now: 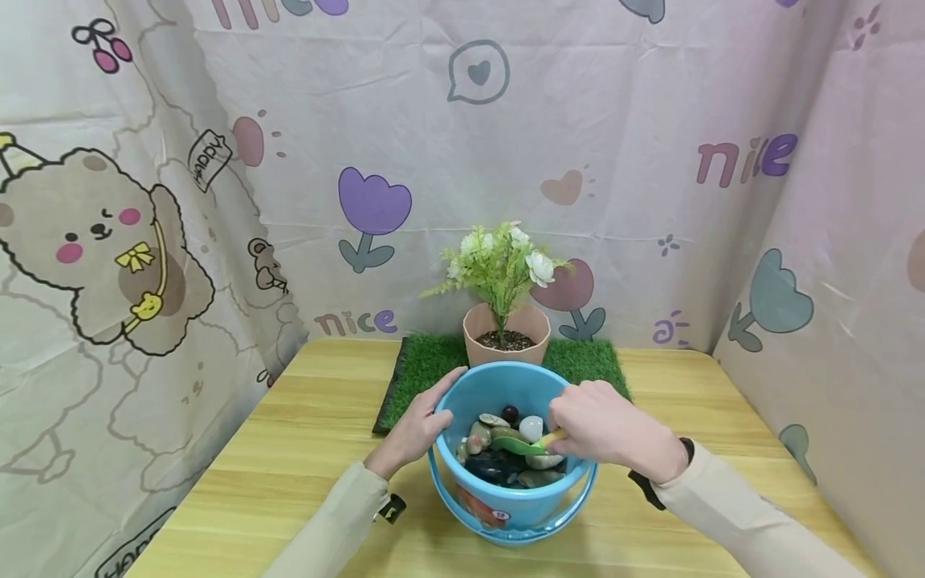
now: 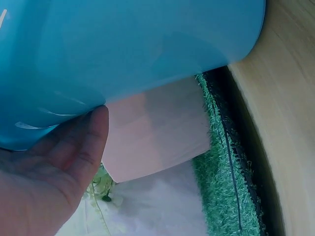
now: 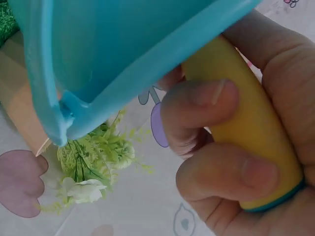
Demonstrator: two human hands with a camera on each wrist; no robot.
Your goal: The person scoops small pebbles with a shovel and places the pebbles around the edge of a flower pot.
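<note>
A light-blue plastic bucket (image 1: 552, 506) stands on the table with its handle lowered against the front. My left hand (image 1: 412, 427) grips the bucket's left rim, thumb over the inner side. In the left wrist view its fingers (image 2: 93, 147) lie along the outer wall. With my right hand (image 1: 600, 421) I hold a small garden trowel (image 1: 515, 445) over the bucket's right side. Its green blade lies among the stones inside; fingers wrap round its yellow handle (image 3: 246, 123). Those stones include a white stone (image 1: 531, 428), a dark red one (image 1: 510, 414) and black ones (image 1: 495, 466).
Directly behind the bucket, a pink pot (image 1: 506, 358) holds a plant (image 1: 499, 269) with white flowers. It sits on a green artificial-grass mat (image 1: 426, 373). The wood-grain table (image 1: 289, 449) extends to both sides, and a printed cloth (image 1: 462, 160) hangs around it.
</note>
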